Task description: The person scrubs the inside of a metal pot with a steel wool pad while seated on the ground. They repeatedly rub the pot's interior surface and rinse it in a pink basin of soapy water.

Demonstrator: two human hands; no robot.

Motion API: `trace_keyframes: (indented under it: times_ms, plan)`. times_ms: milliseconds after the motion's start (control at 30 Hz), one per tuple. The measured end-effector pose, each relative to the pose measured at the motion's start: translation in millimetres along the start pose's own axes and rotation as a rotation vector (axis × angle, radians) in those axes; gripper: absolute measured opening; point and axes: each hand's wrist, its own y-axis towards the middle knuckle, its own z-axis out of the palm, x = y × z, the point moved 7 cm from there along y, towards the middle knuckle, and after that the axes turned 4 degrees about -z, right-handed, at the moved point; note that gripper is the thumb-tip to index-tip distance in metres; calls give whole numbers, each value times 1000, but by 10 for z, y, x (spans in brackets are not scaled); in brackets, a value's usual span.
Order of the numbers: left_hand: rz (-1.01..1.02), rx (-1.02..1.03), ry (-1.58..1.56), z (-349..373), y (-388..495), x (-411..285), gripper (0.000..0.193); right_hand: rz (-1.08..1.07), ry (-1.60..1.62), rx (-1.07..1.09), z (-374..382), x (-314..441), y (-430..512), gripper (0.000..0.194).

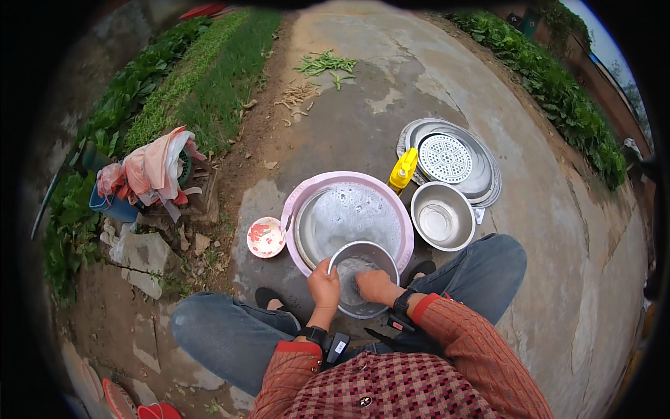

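My left hand [323,285] grips the rim of a metal pot [386,262], thumb over the edge. The pot is tilted at the near side of a pink plastic basin [293,201]. Inside the pot, my right hand [376,287] has its fingers curled against the inner surface. A bit of something dark shows at those fingers, but what it is stays hidden. Cloudy, sudsy water [356,209] fills the basin, and a large metal bowl rim [302,230] shows within it along the left.
Right of the basin are a yellow bottle [403,170], a metal bowl [445,217] and stacked metal trays with a perforated steamer plate [445,157]. A red-and-white bowl [266,237] stands left. Green bean pods [327,64] lie farther off on the concrete. Plastic bags [152,167] hang over a blue bucket [112,204].
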Motion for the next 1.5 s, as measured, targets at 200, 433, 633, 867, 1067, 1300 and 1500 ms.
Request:
trace_keyframes:
  times_ms: [200,433,633,867,1067,1300,1500]
  plan:
    - [-126,87,29,16,25,52,21,-224,74,-196,-165,370,205,18]
    - [-51,47,-24,30,10,-22,22,135,-49,14,-137,-234,121,18]
    - [-101,59,-85,82,8,71,22,-33,245,91,-14,262,49,24]
    - [-107,71,-58,52,-5,73,21,8,-3,-307,-375,-117,217,22]
    - [-106,12,-111,86,22,101,21,-37,78,73,66,104,-41,21]
    - [-167,93,-18,88,26,131,19,-32,137,-302,-340,84,298,17]
    - [-89,22,-115,77,32,6,19,90,-27,-6,-67,-228,-18,18]
